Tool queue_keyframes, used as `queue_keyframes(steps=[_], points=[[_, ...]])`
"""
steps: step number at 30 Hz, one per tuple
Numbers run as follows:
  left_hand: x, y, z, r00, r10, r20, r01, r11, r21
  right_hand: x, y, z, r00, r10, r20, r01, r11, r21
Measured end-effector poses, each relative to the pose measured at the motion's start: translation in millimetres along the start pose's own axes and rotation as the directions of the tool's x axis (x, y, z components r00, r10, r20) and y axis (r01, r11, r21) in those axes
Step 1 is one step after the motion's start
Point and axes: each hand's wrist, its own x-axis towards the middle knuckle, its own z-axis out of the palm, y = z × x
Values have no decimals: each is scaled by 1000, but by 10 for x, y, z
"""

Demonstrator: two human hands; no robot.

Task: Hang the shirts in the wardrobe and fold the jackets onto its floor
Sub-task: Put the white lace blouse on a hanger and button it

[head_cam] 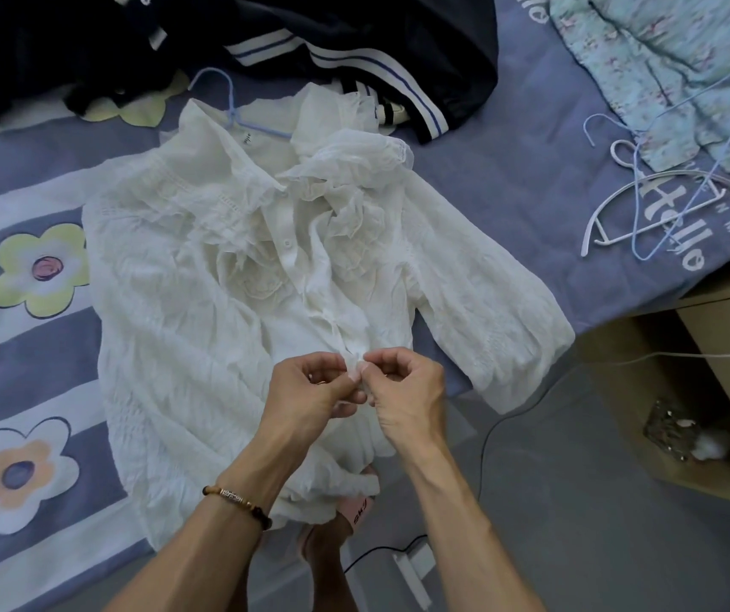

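1. White shirt (230,276) spread front-up on the bed (509,205), lower hem hanging over the near edge, a pale blue hanger (230,103) inside the neck with the hook pointing away.
2. Left hand (314,390) and right hand (407,390) meeting at the lower front placket — each grip pinched tight on the white fabric there, fingertips nearly touching.
3. Beaded bracelet (239,501) on the left wrist.
4. Dark jacket (354,50) with white-and-blue striped trim heaped at the far side of the bed, just beyond the shirt collar.
5. Pale floral garment (663,68) at the far right of the bed, with loose white and blue hangers (645,205) tangled just beside it — well apart from the shirt.
6. Wooden cabinet (716,368) to the right, off the bed, a thin cable (513,417) trailing across the grey floor.
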Motion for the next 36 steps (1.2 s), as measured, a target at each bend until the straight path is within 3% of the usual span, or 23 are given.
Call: queue_keyframes(steps=[7,15,23,28,32,34,36], points=[[100,65,-193,995,-31,93,24,996,83,9,-31,48,995,-17,99,21,999,-45],[233,163,-260,986,-127,106,115,987,112,-29,-48,150,986,-105,126,125,979,-163],[395,179,-384,981,-166,96,140,962,233,14,48,409,976,-213,34,214,942,-259],[412,151,-423,984,-81,159,23,941,338,14,110,403,989,-145,-36,132,961,-243],[336,141,-406,968,0,253,-113,893,435,23,223,320,999,-4,-35,-3,982,-191],[307,85,-396,977,28,213,-118,900,419,5,255,265,1000,26,7,-24,976,-216],[292,20,-368,996,37,84,-65,928,368,-66,285,193,994,65,87,-52,987,-149]])
